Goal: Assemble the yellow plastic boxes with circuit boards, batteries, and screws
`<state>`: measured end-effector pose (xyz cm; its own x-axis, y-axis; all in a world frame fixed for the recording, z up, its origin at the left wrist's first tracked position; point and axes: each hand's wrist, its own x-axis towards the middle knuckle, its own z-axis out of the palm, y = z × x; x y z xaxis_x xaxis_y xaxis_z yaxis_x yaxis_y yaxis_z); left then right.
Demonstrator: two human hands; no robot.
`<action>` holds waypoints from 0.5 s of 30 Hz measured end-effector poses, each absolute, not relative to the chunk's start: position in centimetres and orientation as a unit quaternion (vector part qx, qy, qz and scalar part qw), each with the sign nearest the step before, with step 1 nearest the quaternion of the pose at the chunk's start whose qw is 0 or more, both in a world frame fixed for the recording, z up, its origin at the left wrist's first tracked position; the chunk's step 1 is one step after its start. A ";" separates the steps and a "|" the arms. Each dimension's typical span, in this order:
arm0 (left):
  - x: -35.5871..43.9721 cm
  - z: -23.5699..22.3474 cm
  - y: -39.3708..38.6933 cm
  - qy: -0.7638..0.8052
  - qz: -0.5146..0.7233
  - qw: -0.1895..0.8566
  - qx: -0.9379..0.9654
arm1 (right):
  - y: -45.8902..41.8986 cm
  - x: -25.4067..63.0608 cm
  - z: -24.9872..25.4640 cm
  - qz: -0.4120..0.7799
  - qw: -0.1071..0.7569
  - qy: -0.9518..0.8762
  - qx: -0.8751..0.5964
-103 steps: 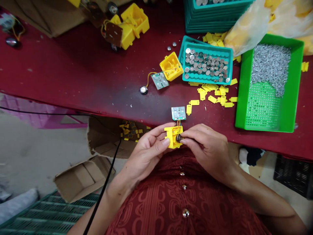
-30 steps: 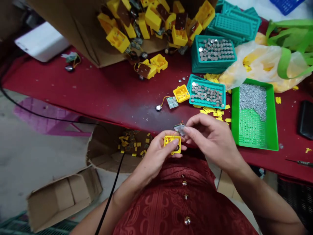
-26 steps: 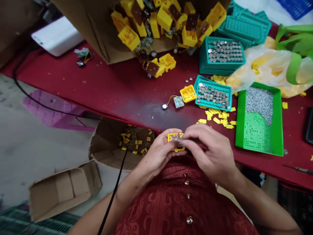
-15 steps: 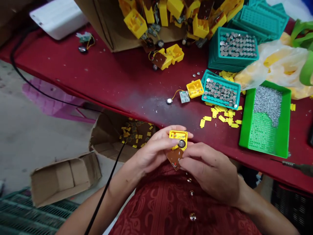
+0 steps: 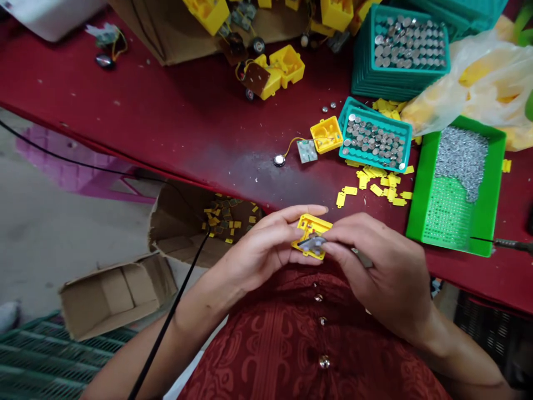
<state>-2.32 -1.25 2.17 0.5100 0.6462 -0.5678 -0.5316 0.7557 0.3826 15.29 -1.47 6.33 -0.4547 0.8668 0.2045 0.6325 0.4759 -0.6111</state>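
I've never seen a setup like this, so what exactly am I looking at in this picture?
This view comes from a camera worn on a person's head, looking down at their own bare hands. The left hand holds a yellow plastic housing, and the right hand touches a small grey piece on it, too blurred to identify. On the red table lie a teal tray of silver button cells, a green tray of small metal parts and loose yellow tags.

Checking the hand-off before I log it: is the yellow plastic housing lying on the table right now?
No, the yellow plastic housing is held up off the table between the left hand and the right hand.
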 end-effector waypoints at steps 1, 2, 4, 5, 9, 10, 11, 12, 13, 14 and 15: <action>-2.3 2.2 -1.3 0.352 0.341 0.868 0.077 | -1.3 15.3 6.4 0.234 0.253 -0.817 -0.461; -2.3 2.2 -1.4 0.347 0.345 0.869 0.079 | -1.1 15.4 6.4 0.240 0.253 -0.812 -0.468; -2.2 2.4 -1.5 0.355 0.348 0.863 0.091 | -0.8 15.6 6.3 0.259 0.252 -0.800 -0.480; -2.0 2.4 -1.5 0.366 0.347 0.858 0.101 | -0.7 15.6 6.3 0.266 0.252 -0.794 -0.484; -1.4 2.6 -1.5 0.413 0.355 0.826 0.146 | -0.5 15.8 6.0 0.274 0.249 -0.786 -0.496; -1.2 2.5 -1.4 0.420 0.358 0.820 0.155 | -0.4 15.9 6.0 0.273 0.250 -0.787 -0.494; -1.1 2.5 -1.4 0.425 0.359 0.815 0.162 | -0.4 15.9 5.9 0.273 0.251 -0.790 -0.489; -1.1 2.5 -1.4 0.429 0.357 0.812 0.168 | -0.3 16.0 5.8 0.272 0.251 -0.795 -0.481; -1.0 2.4 -1.4 0.431 0.356 0.811 0.173 | -0.2 16.0 5.8 0.273 0.251 -0.800 -0.471; -1.0 2.4 -1.4 0.432 0.354 0.811 0.176 | -0.1 16.1 5.7 0.275 0.250 -0.805 -0.462; -0.9 2.4 -1.4 0.434 0.354 0.809 0.179 | 0.0 16.3 5.6 0.277 0.249 -0.809 -0.454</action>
